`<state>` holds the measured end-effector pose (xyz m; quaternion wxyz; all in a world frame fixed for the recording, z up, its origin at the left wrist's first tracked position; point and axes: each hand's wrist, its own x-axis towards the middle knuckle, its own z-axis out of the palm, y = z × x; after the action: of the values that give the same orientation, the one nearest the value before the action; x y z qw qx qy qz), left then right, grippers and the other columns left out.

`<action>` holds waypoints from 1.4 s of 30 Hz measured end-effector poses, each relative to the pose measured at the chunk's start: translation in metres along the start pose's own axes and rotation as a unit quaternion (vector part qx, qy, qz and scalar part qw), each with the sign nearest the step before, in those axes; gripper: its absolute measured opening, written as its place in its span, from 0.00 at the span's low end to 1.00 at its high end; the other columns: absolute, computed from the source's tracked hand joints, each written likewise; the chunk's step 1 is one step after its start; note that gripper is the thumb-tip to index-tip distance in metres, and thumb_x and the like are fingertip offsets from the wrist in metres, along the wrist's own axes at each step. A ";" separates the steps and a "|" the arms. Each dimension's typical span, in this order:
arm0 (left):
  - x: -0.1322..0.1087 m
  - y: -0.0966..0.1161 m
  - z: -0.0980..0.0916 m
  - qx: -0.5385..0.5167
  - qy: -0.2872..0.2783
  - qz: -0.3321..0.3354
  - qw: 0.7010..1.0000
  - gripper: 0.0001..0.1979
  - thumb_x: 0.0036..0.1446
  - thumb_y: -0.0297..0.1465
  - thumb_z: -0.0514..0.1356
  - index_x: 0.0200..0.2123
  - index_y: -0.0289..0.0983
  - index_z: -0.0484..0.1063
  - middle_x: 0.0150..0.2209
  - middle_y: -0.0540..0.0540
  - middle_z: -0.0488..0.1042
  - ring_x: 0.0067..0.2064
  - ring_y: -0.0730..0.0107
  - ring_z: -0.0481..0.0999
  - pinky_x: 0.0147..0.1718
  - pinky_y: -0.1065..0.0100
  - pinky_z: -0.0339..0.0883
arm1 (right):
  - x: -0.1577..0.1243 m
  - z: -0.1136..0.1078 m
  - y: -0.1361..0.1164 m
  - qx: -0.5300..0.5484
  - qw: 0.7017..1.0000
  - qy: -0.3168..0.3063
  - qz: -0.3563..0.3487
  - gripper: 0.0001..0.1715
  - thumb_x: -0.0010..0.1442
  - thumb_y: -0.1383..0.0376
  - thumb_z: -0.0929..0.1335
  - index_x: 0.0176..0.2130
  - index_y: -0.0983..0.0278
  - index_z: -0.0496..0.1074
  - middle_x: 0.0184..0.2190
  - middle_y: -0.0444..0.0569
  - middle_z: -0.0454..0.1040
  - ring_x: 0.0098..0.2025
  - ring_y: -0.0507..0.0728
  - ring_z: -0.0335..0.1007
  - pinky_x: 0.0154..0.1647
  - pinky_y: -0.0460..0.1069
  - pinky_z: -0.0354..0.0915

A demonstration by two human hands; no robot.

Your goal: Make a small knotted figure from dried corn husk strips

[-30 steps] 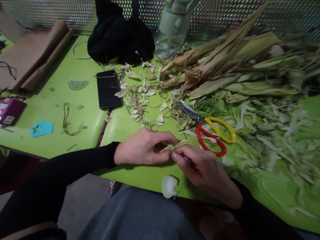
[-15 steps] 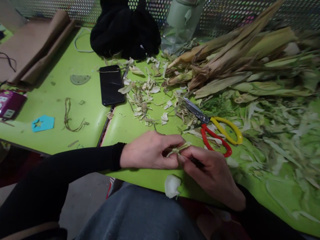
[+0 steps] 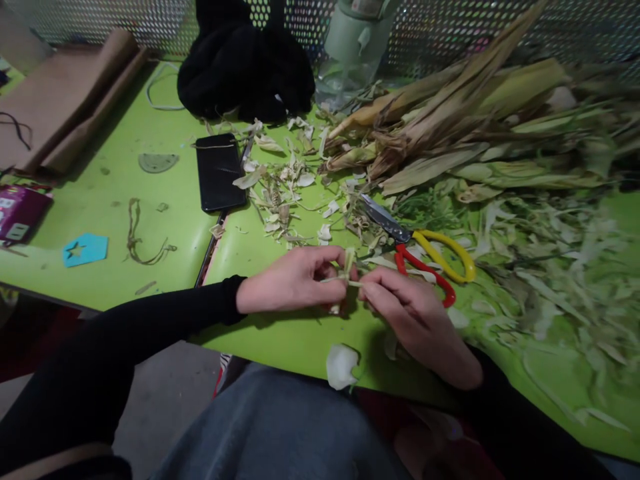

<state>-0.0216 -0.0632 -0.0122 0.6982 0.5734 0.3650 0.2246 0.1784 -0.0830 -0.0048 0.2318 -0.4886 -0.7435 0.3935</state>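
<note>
Near the front edge of the green table, my left hand point(image 3: 295, 279) pinches a small pale green knotted piece of husk point(image 3: 347, 272) between thumb and fingers. One end of it sticks up above the fingertips, and a thin strand reaches to the right. My right hand point(image 3: 417, 317) has its thumb and forefinger closed on that strand. A small gap lies between the two hands. Scissors point(image 3: 397, 230) with one red and one yellow handle lie just behind my right hand. A white husk piece point(image 3: 342, 366) rests at the table edge below the hands.
Dry corn husks point(image 3: 450, 127) and green-white shreds point(image 3: 560, 287) cover the right side. A phone point(image 3: 220, 172), a black cloth point(image 3: 245, 70) and a bottle point(image 3: 353, 53) stand or lie farther back. At left are brown paper point(image 3: 60, 100), a purple box point(image 3: 23, 212) and a blue tag point(image 3: 85, 250).
Both hands have moved up, away from the table edge. They have drawn slightly apart, so the strand now shows stretched between them, and the knotted piece has turned more upright.
</note>
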 end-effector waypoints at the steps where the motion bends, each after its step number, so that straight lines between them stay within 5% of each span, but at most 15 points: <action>1: 0.001 -0.001 -0.001 -0.066 -0.006 -0.015 0.998 0.07 0.57 0.29 0.57 0.40 0.35 0.65 0.27 0.50 0.75 0.27 0.76 0.72 0.30 0.71 0.67 | 0.001 0.000 0.001 -0.011 1.000 0.013 -0.002 0.17 0.66 0.60 0.62 0.26 0.61 0.66 0.18 0.39 0.61 0.20 0.49 0.55 0.21 0.46 0.53; 4: 0.004 -0.004 -0.001 -0.170 0.024 -0.029 0.985 0.06 0.59 0.29 0.57 0.39 0.35 0.64 0.28 0.50 0.75 0.28 0.77 0.73 0.33 0.71 0.69 | 0.001 0.003 0.003 -0.034 0.999 0.019 -0.001 0.19 0.66 0.56 0.63 0.27 0.61 0.68 0.17 0.39 0.63 0.19 0.49 0.56 0.20 0.46 0.52; 10: 0.005 -0.009 0.003 -0.095 0.072 0.029 0.992 0.08 0.57 0.29 0.61 0.39 0.35 0.66 0.22 0.56 0.66 0.23 0.81 0.61 0.24 0.75 0.55 | 0.002 0.014 0.004 -0.058 0.997 -0.016 0.049 0.20 0.62 0.53 0.67 0.24 0.62 0.69 0.16 0.39 0.64 0.18 0.49 0.54 0.19 0.47 0.50; 19: 0.003 -0.008 0.007 -0.060 0.107 0.091 0.988 0.12 0.57 0.32 0.64 0.41 0.34 0.67 0.29 0.52 0.70 0.31 0.77 0.69 0.31 0.73 0.63 | 0.003 0.010 0.002 0.138 0.972 -0.099 0.161 0.22 0.65 0.53 0.63 0.24 0.61 0.69 0.17 0.40 0.65 0.18 0.48 0.58 0.20 0.45 0.57; 24: 0.005 -0.011 0.008 -0.123 0.063 0.085 0.987 0.19 0.58 0.41 0.64 0.44 0.34 0.66 0.30 0.50 0.73 0.31 0.74 0.74 0.31 0.71 0.67 | 0.001 0.013 0.004 0.101 0.985 -0.072 0.120 0.19 0.65 0.54 0.63 0.28 0.61 0.69 0.22 0.42 0.70 0.20 0.49 0.62 0.22 0.46 0.59; 32: 0.002 -0.007 0.007 -0.120 0.054 0.031 0.991 0.19 0.57 0.43 0.66 0.41 0.34 0.67 0.22 0.55 0.69 0.24 0.79 0.67 0.25 0.75 0.59 | -0.005 0.015 0.000 -0.094 0.989 0.005 -0.113 0.19 0.66 0.65 0.62 0.24 0.60 0.55 0.19 0.39 0.57 0.20 0.49 0.51 0.23 0.48 0.50; 42: 0.004 -0.003 -0.004 -0.118 0.005 -0.008 0.993 0.19 0.58 0.43 0.64 0.42 0.34 0.68 0.24 0.52 0.71 0.24 0.77 0.67 0.24 0.74 0.58 | -0.006 0.018 0.004 -0.119 0.983 0.000 -0.137 0.19 0.67 0.64 0.61 0.24 0.60 0.57 0.19 0.40 0.60 0.20 0.50 0.54 0.23 0.49 0.50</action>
<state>-0.0229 -0.0585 -0.0165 0.7612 0.4829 0.3435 0.2635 0.1698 -0.0942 -0.0180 0.2235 -0.4060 -0.8451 0.2667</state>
